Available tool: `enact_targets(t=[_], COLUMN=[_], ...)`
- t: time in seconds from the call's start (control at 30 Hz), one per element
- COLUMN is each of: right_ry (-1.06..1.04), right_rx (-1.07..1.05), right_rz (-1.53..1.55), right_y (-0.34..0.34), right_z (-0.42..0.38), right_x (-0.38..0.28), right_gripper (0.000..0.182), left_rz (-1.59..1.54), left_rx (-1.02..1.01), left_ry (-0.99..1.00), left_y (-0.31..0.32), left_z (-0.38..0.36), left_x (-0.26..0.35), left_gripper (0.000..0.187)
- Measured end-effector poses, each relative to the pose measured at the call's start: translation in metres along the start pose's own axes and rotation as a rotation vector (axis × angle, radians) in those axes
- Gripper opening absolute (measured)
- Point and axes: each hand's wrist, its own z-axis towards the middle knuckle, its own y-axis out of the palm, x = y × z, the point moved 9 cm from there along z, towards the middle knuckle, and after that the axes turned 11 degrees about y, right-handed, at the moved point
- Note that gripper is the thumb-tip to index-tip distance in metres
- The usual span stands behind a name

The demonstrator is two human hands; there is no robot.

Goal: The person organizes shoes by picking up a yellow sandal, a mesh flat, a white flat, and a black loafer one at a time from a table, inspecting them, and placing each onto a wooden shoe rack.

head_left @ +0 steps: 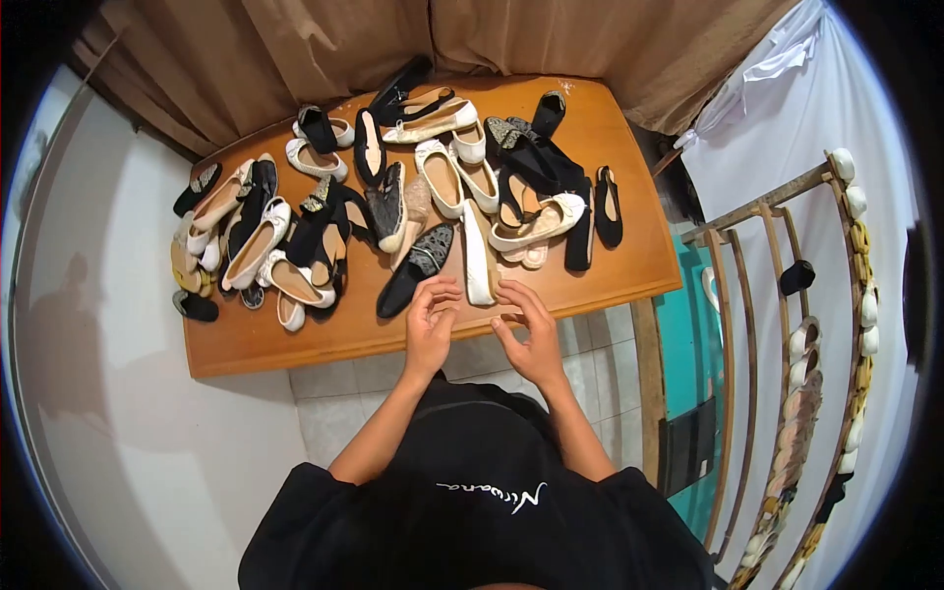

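Observation:
My left hand [431, 323] is over the table's front edge, its fingers bent and apart, with nothing seen in it. Just beyond it lies a black flat shoe [401, 285] with a grey patterned toe. Facing it, my right hand [531, 334] is also open, thumb apart from the curled fingers. A white shoe [476, 258] lies on its side between the two hands, its near end close to my right fingertips. Behind it are a white ballet flat [440, 179] and, to the right, another white ballet flat with a bow [539, 224].
Many black, white and beige shoes lie jumbled on the brown wooden table [629, 265]. A wooden rack [777, 221] holding rows of shoes stands at the right, near a teal panel [693, 315]. Brown curtain [334, 49] hangs behind the table; a white wall [147, 295] is at left.

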Motion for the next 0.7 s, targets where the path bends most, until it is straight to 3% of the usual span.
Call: enact_targets(t=[0.33, 0.43, 0.57, 0.7], right_ry=[0.259, 0.317, 0.337, 0.387], right_rx=[0.078, 0.078, 0.088, 0.042], right_rz=[0.173, 0.190, 0.228, 0.232], right_y=[0.015, 0.002, -0.025, -0.054], right_z=[0.031, 0.045, 0.083, 0.129], right_x=[0.031, 0.052, 0.075, 0.098], right_gripper=[0.041, 0.040, 0.037, 0.033], left_rz=[-0.146, -0.129, 0.115, 0.121], left_rx=[-0.163, -0.166, -0.305, -0.256], left_ry=[-0.109, -0.151, -0.142, -0.188], left_y=[0.003, 0.014, 0.039, 0.059], left_z=[0.057, 0.075, 0.109, 0.150], left_x=[-0.038, -0.053, -0.077, -0.134], left_gripper=[0.022, 0.021, 0.023, 0.029])
